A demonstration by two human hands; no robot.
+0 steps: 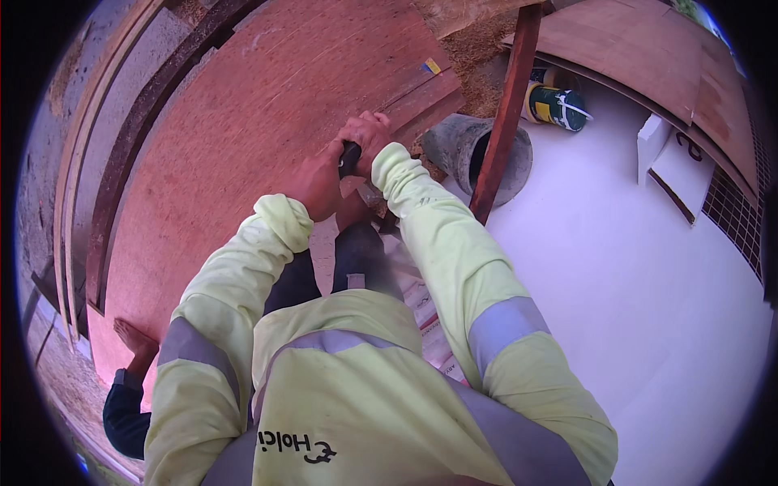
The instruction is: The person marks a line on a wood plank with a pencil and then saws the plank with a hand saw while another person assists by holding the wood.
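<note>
Both hands are closed close together over a large reddish plywood sheet [235, 105]. My left hand [318, 185] is wrapped round a tool with a black handle [350, 159]; the rest of the tool is hidden, so its kind cannot be made out. Just ahead and to the right, my right hand [367, 136] is also closed, against the front of the same tool. A straight dark line runs along the sheet from my hands toward its right edge, near a small yellow and blue label [430, 66]. My legs show below the hands.
A co-worker's hand [136, 334] rests at the sheet's left edge. To the right stand a grey bucket [519, 162], a reddish-brown wooden post [506, 113] and a green pail [559, 107]. Beyond are stacked brown boards [640, 49], white panels [682, 174] and wire mesh [733, 215]. Sawdust [478, 61] lies behind.
</note>
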